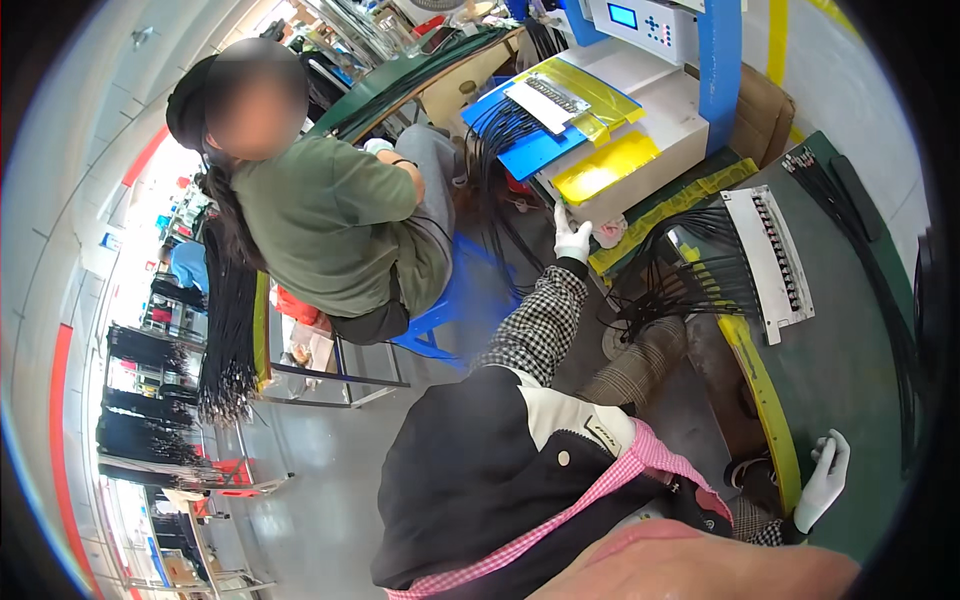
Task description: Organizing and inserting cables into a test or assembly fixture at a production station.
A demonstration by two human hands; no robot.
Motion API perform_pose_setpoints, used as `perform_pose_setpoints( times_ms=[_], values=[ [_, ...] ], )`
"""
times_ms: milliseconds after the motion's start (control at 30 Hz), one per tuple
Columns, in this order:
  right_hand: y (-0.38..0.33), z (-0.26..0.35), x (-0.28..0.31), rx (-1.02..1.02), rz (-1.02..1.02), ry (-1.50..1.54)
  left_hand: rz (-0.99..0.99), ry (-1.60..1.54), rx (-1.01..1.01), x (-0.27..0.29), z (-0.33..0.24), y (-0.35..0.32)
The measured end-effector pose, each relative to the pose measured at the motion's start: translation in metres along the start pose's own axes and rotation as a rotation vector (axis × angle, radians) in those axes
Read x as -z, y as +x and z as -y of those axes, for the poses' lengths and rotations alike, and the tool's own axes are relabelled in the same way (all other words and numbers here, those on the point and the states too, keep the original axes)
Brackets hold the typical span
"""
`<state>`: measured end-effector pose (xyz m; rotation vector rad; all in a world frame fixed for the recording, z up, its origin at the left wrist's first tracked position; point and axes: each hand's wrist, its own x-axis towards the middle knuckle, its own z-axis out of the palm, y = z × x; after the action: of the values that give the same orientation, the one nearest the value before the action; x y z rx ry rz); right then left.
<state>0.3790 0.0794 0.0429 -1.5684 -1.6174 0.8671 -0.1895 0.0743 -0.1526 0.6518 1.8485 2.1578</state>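
Observation:
My left hand [572, 238], in a white glove with a checked sleeve, reaches out to the lower front corner of a white machine base [660, 140]; its fingers touch the edge and hold nothing. My right hand [825, 480], also gloved in white, rests with fingers apart on the yellow-trimmed edge of a green table [850, 370]. On that table lies a white strip fixture [770, 260] with a row of sockets, and a fan of black cables [690, 280] runs from it over the table edge. A yellow sheet [605, 168] lies on the machine base.
A person in a green shirt [330, 230] sits on a blue stool [450, 310] to the left, facing another bench. A blue tray [530, 130] holds more black cables. Racks hung with black cable bundles [225, 320] stand at left. A blue-and-white control unit [660, 30] stands above the base.

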Motion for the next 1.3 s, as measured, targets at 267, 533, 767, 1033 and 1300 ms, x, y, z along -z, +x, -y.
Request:
perform_pose_setpoints(
  times_ms=[267,533,767,1033,1300],
  values=[
    [-0.004,0.002,-0.001,0.022,0.033,-0.010,0.011,0.016,0.066,0.011,-0.012,0.002],
    [-0.007,0.023,-0.013,-0.001,0.030,-0.061,0.156,0.233,-0.091,0.029,-0.023,0.016],
    [-0.008,0.013,-0.012,-0.013,-0.015,0.039,0.058,0.263,-0.058,0.028,-0.041,-0.008],
    [-0.009,0.015,-0.013,-0.021,-0.016,0.071,0.176,0.432,-0.281,-0.012,-0.070,-0.030],
    [-0.007,0.015,-0.014,0.019,-0.019,0.065,0.741,-0.357,0.732,-0.059,-0.038,0.024]
  ],
)
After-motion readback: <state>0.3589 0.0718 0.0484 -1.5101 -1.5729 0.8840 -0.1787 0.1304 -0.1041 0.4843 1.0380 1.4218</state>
